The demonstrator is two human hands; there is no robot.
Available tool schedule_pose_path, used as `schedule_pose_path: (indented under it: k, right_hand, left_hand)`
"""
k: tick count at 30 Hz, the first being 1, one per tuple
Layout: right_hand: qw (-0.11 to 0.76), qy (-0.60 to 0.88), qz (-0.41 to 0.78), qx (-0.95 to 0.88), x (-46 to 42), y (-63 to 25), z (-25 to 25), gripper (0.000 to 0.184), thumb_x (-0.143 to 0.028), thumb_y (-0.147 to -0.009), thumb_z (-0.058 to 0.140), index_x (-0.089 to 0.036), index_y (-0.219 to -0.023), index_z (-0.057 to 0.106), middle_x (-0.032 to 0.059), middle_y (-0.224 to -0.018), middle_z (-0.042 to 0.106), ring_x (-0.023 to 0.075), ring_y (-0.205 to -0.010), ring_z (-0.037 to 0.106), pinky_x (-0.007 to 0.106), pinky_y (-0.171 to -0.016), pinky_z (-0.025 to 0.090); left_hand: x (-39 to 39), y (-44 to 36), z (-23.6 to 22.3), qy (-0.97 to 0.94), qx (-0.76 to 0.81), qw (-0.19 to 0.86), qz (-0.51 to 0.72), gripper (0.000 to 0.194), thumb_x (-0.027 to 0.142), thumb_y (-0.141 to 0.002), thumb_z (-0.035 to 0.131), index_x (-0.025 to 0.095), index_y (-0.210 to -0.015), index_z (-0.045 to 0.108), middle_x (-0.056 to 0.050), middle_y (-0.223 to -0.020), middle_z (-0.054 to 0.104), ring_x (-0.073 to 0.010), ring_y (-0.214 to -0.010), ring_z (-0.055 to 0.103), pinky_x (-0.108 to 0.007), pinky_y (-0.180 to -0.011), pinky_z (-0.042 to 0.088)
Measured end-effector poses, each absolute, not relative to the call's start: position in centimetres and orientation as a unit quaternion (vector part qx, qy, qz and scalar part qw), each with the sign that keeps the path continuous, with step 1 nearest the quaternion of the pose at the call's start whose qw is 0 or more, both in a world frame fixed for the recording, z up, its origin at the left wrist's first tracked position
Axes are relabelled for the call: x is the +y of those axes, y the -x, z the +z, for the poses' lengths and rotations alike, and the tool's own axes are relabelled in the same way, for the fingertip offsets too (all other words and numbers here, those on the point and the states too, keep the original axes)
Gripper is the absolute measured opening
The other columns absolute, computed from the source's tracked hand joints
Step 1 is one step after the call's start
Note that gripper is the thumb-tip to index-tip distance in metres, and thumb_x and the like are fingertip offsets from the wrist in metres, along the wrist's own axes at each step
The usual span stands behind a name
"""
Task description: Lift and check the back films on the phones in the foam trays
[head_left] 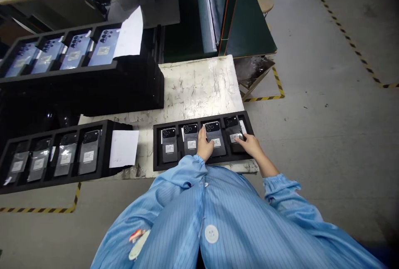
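While the left hand (204,146) lies against the third phone (216,146), its grip unclear, the right hand (251,145) closes its fingers (242,137) narrowly on the rightmost phone (232,125) in the black foam tray (158,152), at twelve o'clock on the desk (199,90).

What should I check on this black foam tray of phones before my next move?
All four slots of the black foam tray filled: ok.
White paper label on each black-backed phone: ok.
Right hand off the rightmost phone: not ok, fingers touch it.
Left hand off the third phone: not ok, it appears to touch its edge.
Phones seated flat: cannot tell.
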State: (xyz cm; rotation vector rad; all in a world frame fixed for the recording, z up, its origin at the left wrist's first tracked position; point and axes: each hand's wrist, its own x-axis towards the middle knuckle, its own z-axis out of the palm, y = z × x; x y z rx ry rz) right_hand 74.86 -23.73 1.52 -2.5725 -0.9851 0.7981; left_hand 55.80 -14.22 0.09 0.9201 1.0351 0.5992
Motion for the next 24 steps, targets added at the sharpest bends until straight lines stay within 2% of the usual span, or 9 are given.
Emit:
schedule_pose_path:
  k: [2,4,8,10,13,15,19,22,24]
  right_hand:
    - [0.21,0.864,0.308,-0.338,-24.0,-74.5,2.1,0.039,-0.044,-0.08,0.056,-0.008,-0.092,0.066,0.0147,-0.087,0.067,0.0275,-0.089,0.063,0.037,-0.081,0.048]
    - [0.281,0.833,0.341,-0.333,-24.1,-73.3,3.2,0.05,-0.053,-0.082,0.05,-0.008,-0.1,0.064,0.0129,-0.089,0.067,0.0244,-0.089,0.063,0.034,-0.079,0.05]
    - [0.393,0.716,0.431,-0.384,-23.6,-69.2,7.3,0.058,-0.064,-0.08,0.05,-0.011,-0.098,0.065,0.0088,-0.085,0.068,0.0192,-0.079,0.064,0.03,-0.073,0.053]
    - [0.413,0.702,0.332,-0.476,-23.1,-67.4,10.1,0.05,-0.059,-0.078,0.059,-0.012,-0.092,0.068,0.0091,-0.085,0.066,0.0181,-0.077,0.062,0.029,-0.071,0.052]
    - [0.378,0.637,0.049,-0.67,-22.8,-65.3,13.7,0.048,-0.052,-0.077,0.067,-0.014,-0.106,0.067,0.0109,-0.096,0.065,0.0175,-0.082,0.062,0.028,-0.072,0.052]
    - [0.338,0.525,-0.049,-0.779,-22.6,-64.2,14.9,0.045,-0.047,-0.079,0.066,-0.014,-0.111,0.065,0.0103,-0.101,0.066,0.0162,-0.079,0.062,0.027,-0.066,0.051]
    - [0.311,0.407,-0.118,-0.851,-22.0,-62.2,15.1,0.02,-0.027,-0.083,0.064,-0.014,-0.098,0.068,0.0045,-0.093,0.07,0.0118,-0.062,0.058,0.028,-0.049,0.041]
    - [0.332,0.39,-0.103,-0.853,-21.3,-61.2,15.3,0.009,-0.018,-0.086,0.059,-0.015,-0.089,0.067,0.0032,-0.086,0.069,0.0103,-0.058,0.055,0.027,-0.048,0.038]
    - [0.372,0.412,-0.042,-0.83,-20.4,-61.5,16.5,0.012,-0.016,-0.088,0.054,-0.015,-0.084,0.065,0.0045,-0.083,0.067,0.0115,-0.064,0.058,0.025,-0.053,0.043]
  left_hand:
    - [-14.0,-55.2,1.6,-0.403,0.448,0.755,0.258,0.096,0.012,-0.063,0.069,0.021,-0.147,0.023,-0.009,-0.155,0.02,-0.0205,-0.143,0.018,-0.033,-0.116,0.015]
    - [-13.9,-54.8,3.4,-0.369,0.412,0.806,0.213,0.092,0.026,-0.068,0.071,0.018,-0.147,0.024,-0.015,-0.149,0.032,-0.0245,-0.137,0.032,-0.039,-0.113,0.022]
    - [-13.9,-53.9,8.0,-0.293,0.314,0.89,0.152,0.066,0.046,-0.074,0.058,0.012,-0.13,0.051,-0.017,-0.127,0.057,-0.0302,-0.118,0.054,-0.045,-0.103,0.039]
    - [-13.5,-53.3,10.4,-0.227,0.256,0.925,0.162,0.059,0.048,-0.081,0.046,0.007,-0.121,0.057,-0.017,-0.122,0.061,-0.0292,-0.113,0.057,-0.043,-0.1,0.041]
    - [-12.7,-52.0,13.2,-0.138,0.199,0.95,0.196,0.056,0.048,-0.09,0.035,0.005,-0.118,0.059,-0.016,-0.116,0.064,-0.0255,-0.102,0.062,-0.04,-0.098,0.042]
    - [-12.2,-51.1,14.1,-0.124,0.181,0.947,0.233,0.06,0.053,-0.091,0.033,0.006,-0.116,0.061,-0.015,-0.111,0.065,-0.024,-0.094,0.064,-0.04,-0.095,0.044]
    - [-11.6,-49.8,14.4,-0.126,0.163,0.937,0.283,0.071,0.066,-0.086,0.033,0.007,-0.113,0.062,-0.014,-0.106,0.066,-0.025,-0.091,0.064,-0.041,-0.092,0.046]
    - [-11.7,-49.3,14.5,-0.117,0.184,0.933,0.285,0.078,0.072,-0.084,0.03,0.006,-0.113,0.062,-0.014,-0.102,0.067,-0.0254,-0.087,0.064,-0.041,-0.089,0.047]
    - [-12.1,-49.2,14.8,-0.101,0.184,0.933,0.294,0.078,0.071,-0.084,0.03,0.005,-0.109,0.063,-0.015,-0.098,0.067,-0.0242,-0.085,0.064,-0.039,-0.086,0.048]
